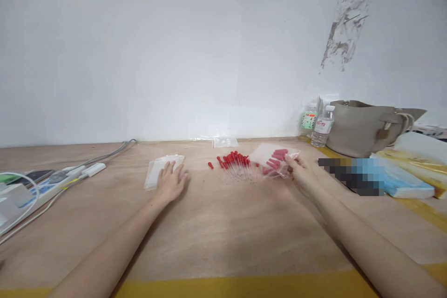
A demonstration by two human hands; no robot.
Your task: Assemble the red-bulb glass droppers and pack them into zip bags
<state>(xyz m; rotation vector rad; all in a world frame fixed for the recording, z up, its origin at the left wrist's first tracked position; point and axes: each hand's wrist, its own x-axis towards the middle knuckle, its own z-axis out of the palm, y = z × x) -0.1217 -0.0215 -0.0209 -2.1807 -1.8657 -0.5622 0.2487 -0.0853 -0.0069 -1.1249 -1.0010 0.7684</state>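
Note:
My left hand (170,185) lies with fingers spread on a stack of clear plastic zip bags (153,173). In my right hand (296,170), thumb and fingers pinch the edge of a clear plastic bag (260,152) that has several red rubber bulbs in it. The bag is at the right end of a row of thin clear droppers (239,167) with red bulbs, their tips toward me. One loose red bulb (210,165) sits left of the row. Whether the bagged bulbs have tubes on them I cannot tell.
A flat clear bag (225,142) lies by the wall. On the left are a power strip (45,191) and cables (115,150). Two plastic bottles (321,128), a grey handbag (363,128) and a blue-and-white pack (405,179) stand or lie on the right. Yellow tape (223,286) edges the table.

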